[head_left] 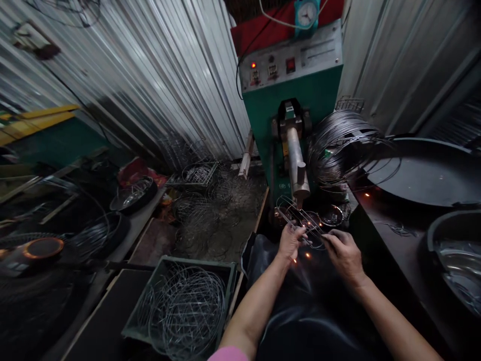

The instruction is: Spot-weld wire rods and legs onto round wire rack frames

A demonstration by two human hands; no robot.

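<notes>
Wire, thin and silvery, bent into a round frame with cross-bars, is what both my hands hold. My left hand point(291, 241) pinches the wire frame point(300, 220) at its near edge, fingers closed on it; my right hand point(343, 253) grips the frame from about 3 o'clock, fingers also curled shut on the wire. The frame sits just beneath the steel electrode arm point(296, 160) of a green welding machine point(300, 95), which rises at 12 o'clock from my hands. A red light point(253, 65) glows on its grey control panel. A few orange sparks point(300, 256) dot the dark apron point(300, 301) over my lap, just below my hands.

By my judgement I am at the welding step, holding one crossing of the frame under the electrode tip. The next move seems to call for steady hands, then a small turn of the frame to bring another crossing under the tip, with fingers kept clear of the contact point.

At 1 o'clock from the frame lies a loose coil of wire point(338, 145). At 8 o'clock, on the floor, a green crate point(158, 286) holds a pile of similar wire frames. At 3 o'clock, a dark tabletop point(383, 225) carries a large black pan point(424, 170) and a steel basin point(454, 255).
</notes>
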